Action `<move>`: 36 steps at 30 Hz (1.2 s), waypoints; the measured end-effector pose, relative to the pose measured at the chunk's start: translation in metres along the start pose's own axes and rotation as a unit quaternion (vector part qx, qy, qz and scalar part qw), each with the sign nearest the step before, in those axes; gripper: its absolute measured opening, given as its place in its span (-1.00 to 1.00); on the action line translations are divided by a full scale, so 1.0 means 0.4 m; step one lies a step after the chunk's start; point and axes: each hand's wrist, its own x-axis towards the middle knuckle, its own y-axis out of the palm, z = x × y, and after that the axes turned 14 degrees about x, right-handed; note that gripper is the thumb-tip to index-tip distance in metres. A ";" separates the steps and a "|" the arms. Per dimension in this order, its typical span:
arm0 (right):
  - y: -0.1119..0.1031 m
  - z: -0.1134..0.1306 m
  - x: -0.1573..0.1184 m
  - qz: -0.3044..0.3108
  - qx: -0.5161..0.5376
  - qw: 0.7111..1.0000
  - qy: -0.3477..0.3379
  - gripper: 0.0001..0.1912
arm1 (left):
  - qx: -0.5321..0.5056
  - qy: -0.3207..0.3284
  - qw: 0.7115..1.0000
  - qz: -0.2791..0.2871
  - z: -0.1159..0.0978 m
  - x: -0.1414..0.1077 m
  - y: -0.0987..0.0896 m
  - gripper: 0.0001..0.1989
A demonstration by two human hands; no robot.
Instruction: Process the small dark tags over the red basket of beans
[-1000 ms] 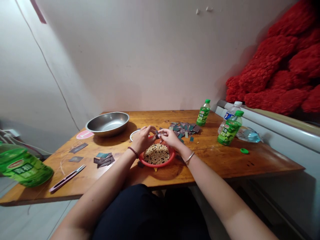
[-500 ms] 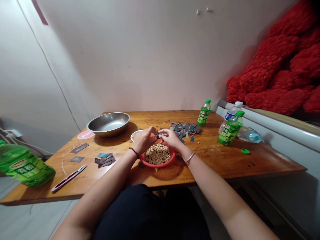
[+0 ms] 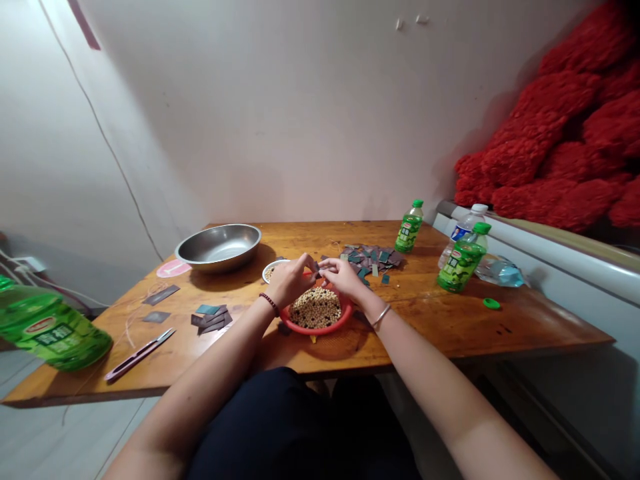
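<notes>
Over the far part of a red plastic colander (image 3: 320,329), my left hand (image 3: 291,280) and my right hand (image 3: 341,275) meet with fingertips pinched together. Between them is a small dark piece (image 3: 317,268), mostly covered by the fingers; it resembles the flat dark pieces on the table. Both hands seem to grip it. Pale round beans or beads (image 3: 316,309), with some dark ones among them, fill the colander below. Partly behind my left hand stands a small white bowl (image 3: 267,273) with similar pale grains in it.
Flat dark pieces (image 3: 375,257) lie heaped beyond my right hand, with a smaller stack (image 3: 213,319) at left. A steel basin (image 3: 219,248), a pink-handled blade tool (image 3: 140,355) and green bottles (image 3: 53,333) stand or lie around the wooden table (image 3: 425,327). Red bundles (image 3: 555,147) are piled at right.
</notes>
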 end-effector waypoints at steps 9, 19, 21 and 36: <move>-0.002 -0.004 0.003 0.003 -0.007 1.000 -0.011 -0.85 | 0.007 0.026 1.000 0.015 -0.003 -0.001 -0.003 -0.88; 0.007 0.011 -0.004 -0.015 0.004 1.000 -0.005 -0.85 | 0.014 0.013 1.000 0.005 -0.003 -0.002 -0.001 -0.88; 0.009 0.014 -0.006 -0.020 0.005 1.000 0.000 -0.85 | 0.018 0.001 1.000 -0.003 -0.003 -0.001 -0.002 -0.88; 0.008 0.017 -0.008 -0.025 0.020 0.999 -0.005 -0.86 | 0.001 -0.012 1.000 -0.005 -0.001 -0.002 0.002 -0.85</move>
